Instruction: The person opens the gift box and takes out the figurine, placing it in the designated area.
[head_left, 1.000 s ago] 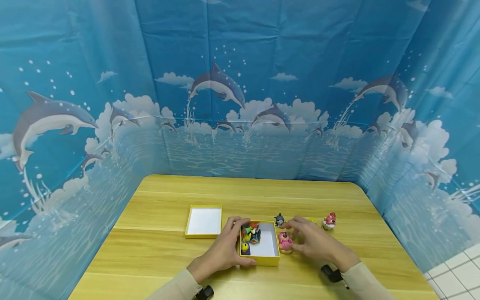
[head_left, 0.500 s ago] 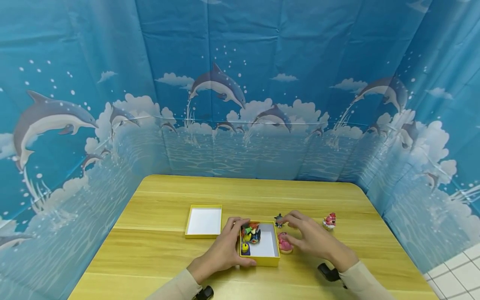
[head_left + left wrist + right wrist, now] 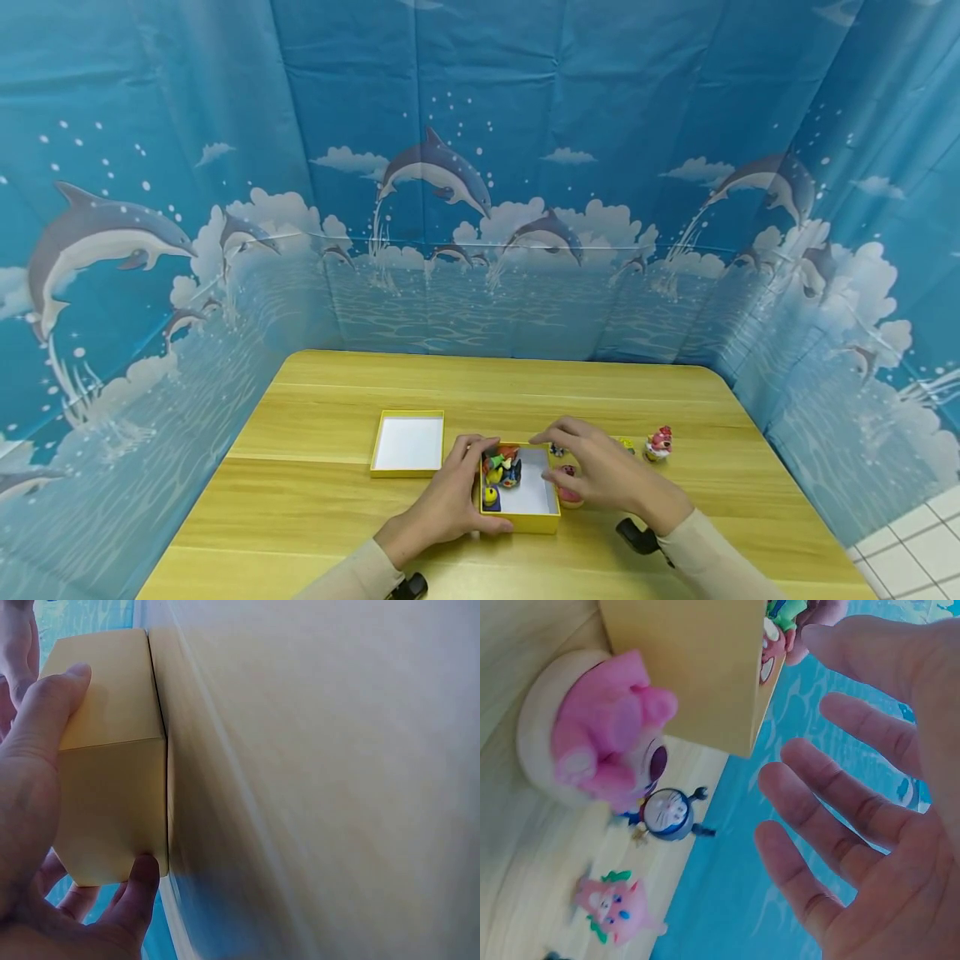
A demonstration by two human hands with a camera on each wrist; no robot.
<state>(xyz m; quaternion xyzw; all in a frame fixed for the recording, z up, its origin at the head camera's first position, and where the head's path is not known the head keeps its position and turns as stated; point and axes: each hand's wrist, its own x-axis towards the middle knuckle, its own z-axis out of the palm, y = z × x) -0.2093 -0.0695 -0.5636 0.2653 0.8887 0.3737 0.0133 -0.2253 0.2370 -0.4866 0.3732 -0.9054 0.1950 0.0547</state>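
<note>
A yellow box (image 3: pixel 525 522) with a white inside stands at the table's front middle, several small colourful toy figures (image 3: pixel 502 468) along its left side. My left hand (image 3: pixel 450 492) grips the box's left end, thumb on the near wall (image 3: pixel 97 697). Above the box's right edge hovers my right hand (image 3: pixel 600 467), its fingers (image 3: pixel 810 780) spread, nothing between them. Under it, beside the box, sits a pink bear figure (image 3: pixel 607 727), partly hidden in the head view. Just past it are a dark blue-and-white cat-like figure (image 3: pixel 667 814) and a pink figure with green parts (image 3: pixel 615 907).
A yellow-rimmed white box lid (image 3: pixel 408 443) lies to the left behind my left hand. A pink-and-red figure (image 3: pixel 658 443) stands further right on the wooden table (image 3: pixel 337 417). A yellow item (image 3: pixel 626 443) shows behind my right hand. A dolphin-print curtain (image 3: pixel 480 292) surrounds the table.
My right hand has moved left from around the pink bear to over the box's right edge, with nothing in it. The left hand and the box have stayed put.
</note>
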